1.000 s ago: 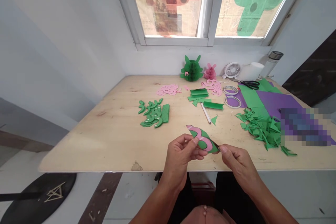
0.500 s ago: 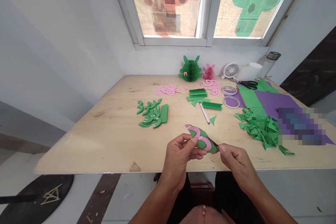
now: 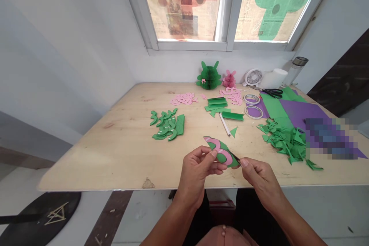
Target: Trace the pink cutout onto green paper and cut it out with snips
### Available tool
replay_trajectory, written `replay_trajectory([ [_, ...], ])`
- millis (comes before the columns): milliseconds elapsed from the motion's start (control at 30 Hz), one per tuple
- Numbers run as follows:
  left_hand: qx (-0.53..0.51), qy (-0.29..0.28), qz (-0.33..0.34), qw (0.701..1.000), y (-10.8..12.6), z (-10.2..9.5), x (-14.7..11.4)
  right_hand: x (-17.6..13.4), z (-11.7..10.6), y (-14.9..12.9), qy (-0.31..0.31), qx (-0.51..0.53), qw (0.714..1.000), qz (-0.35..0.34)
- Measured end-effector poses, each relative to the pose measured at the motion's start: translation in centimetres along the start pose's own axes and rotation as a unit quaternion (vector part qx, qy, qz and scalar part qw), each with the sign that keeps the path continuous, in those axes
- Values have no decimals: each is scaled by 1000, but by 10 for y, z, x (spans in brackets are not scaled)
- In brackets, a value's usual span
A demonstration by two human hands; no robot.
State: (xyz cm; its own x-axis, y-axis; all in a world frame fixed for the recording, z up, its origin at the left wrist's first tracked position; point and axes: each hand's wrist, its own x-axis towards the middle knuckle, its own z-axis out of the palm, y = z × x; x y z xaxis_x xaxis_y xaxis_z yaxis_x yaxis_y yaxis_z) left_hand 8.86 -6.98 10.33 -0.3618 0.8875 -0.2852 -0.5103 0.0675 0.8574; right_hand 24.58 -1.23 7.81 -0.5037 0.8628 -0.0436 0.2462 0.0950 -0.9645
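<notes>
Below a newspaper-covered window (image 3: 187,15), my pale wooden table (image 3: 95,161) carries green and pink paper cutouts. Close to its near edge, my left hand (image 3: 198,167) pinches folded green paper (image 3: 221,158) with a looped pink paper shape (image 3: 229,158) lying against its face, thumb on top. My right hand (image 3: 259,173) is closed around a slim dark tool (image 3: 236,158), mostly hidden by my fingers, its thin end along the paper's right edge. Both hands are apart, with the paper between them. Beyond it lie a white pen (image 3: 225,125) and, to the left, curved green cutouts (image 3: 167,127); green scraps (image 3: 291,146) are heaped on the right. Farther back are two tape rolls (image 3: 253,118), black-handled scissors (image 3: 273,93) and a green honeycomb-paper figure (image 3: 210,78) with upright ears beside a smaller pink one (image 3: 229,80).
</notes>
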Motion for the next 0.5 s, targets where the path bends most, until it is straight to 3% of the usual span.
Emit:
replay_trajectory([
  [500,2,-10,1,1000,2,-1,1,0,-1,-5,-3,-7,1000,5],
])
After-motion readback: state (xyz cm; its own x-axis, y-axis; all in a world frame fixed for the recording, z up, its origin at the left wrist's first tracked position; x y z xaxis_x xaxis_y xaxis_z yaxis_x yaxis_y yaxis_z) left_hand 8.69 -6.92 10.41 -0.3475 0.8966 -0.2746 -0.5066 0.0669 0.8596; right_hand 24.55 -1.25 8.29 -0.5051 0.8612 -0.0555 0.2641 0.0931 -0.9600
